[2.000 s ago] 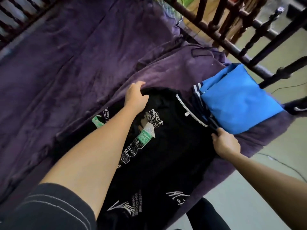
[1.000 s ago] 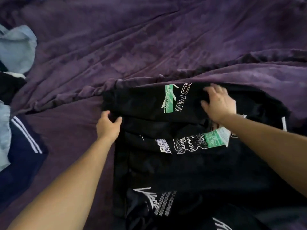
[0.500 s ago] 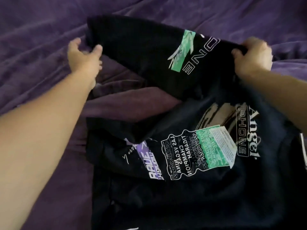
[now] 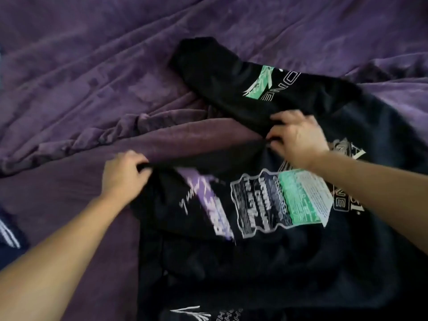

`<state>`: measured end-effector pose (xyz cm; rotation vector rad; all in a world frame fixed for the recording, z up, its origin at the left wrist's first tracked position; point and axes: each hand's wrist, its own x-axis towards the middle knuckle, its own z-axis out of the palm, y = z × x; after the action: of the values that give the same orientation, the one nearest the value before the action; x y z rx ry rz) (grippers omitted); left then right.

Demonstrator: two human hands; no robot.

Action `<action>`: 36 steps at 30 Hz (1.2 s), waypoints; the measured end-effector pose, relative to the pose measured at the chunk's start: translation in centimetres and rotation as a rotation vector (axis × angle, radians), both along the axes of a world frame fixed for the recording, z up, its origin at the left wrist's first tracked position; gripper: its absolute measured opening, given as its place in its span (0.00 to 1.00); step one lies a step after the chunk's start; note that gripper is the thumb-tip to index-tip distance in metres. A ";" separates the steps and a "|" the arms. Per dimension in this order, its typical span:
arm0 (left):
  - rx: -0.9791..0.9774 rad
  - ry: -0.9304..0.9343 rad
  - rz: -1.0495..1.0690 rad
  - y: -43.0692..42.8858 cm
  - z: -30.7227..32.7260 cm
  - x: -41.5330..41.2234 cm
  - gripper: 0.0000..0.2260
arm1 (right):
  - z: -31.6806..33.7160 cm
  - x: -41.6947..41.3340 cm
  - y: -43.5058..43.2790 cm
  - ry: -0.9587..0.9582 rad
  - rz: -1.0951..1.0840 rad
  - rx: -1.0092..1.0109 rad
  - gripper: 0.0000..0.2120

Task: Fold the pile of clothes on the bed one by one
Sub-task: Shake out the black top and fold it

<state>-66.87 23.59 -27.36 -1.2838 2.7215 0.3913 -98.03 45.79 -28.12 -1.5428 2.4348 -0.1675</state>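
A black top (image 4: pixel 266 258) with white, green and purple prints lies spread over the right half of the bed. Its sleeve (image 4: pixel 231 82) stretches away to the upper left, with a green patch and white letters on it. My left hand (image 4: pixel 122 177) grips the top's left side edge, fingers curled over the black cloth. My right hand (image 4: pixel 298 137) pinches the cloth at the armpit, where the sleeve meets the body.
A wrinkled purple blanket (image 4: pixel 104 66) covers the bed and bunches into folds between my hands. A dark navy garment with white stripes (image 4: pixel 9 237) pokes in at the lower left edge.
Both hands let go of the raised sleeve, which now lies on the blanket. They dropped lower, the left to the top's side edge, the right to the armpit.
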 end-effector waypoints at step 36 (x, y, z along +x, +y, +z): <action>0.346 -0.192 0.497 28.3 0.6 17.6 0.39 | 2.9 12.2 35.6 -0.260 -1.364 0.103 0.37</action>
<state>-49.28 51.92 -26.75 -1.7648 2.0412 0.7026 -85.87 81.36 -25.21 0.3705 2.7097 -0.4158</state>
